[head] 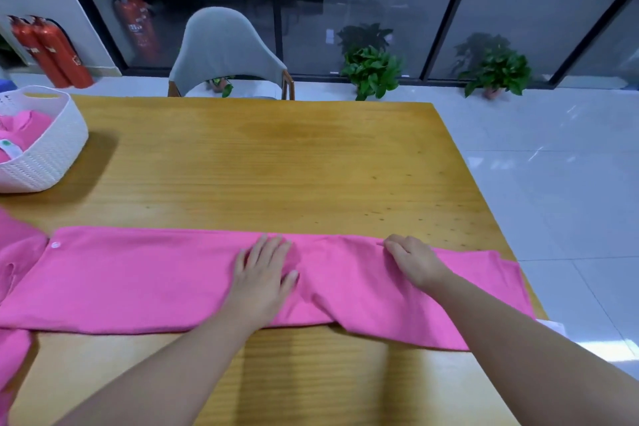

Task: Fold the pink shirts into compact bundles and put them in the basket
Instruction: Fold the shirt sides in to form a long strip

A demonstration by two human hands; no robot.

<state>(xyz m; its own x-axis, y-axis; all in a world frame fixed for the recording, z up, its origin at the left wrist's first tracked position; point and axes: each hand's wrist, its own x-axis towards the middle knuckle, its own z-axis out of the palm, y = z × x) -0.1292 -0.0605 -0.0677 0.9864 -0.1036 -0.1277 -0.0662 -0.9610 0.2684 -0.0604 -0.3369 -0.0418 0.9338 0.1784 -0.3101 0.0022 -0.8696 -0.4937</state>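
Observation:
A pink shirt [145, 280] lies folded into a long strip across the near part of the wooden table [276, 166], collar end at the left, hem end hanging toward the right edge. My left hand [264, 273] presses flat on the middle of the strip, fingers straight and spread. My right hand [413, 259] rests further right with its fingers curled on the cloth near the far edge; I cannot tell whether it pinches the fabric. A white woven basket [52, 152] stands at the far left with folded pink cloth [24, 128] inside.
More pink fabric [14, 353] lies at the left edge of the table. A grey chair [228, 52] stands behind the far side. Potted plants [371, 69] and red fire extinguishers [52, 52] sit on the floor by the glass wall. The table's right edge runs close to the hem.

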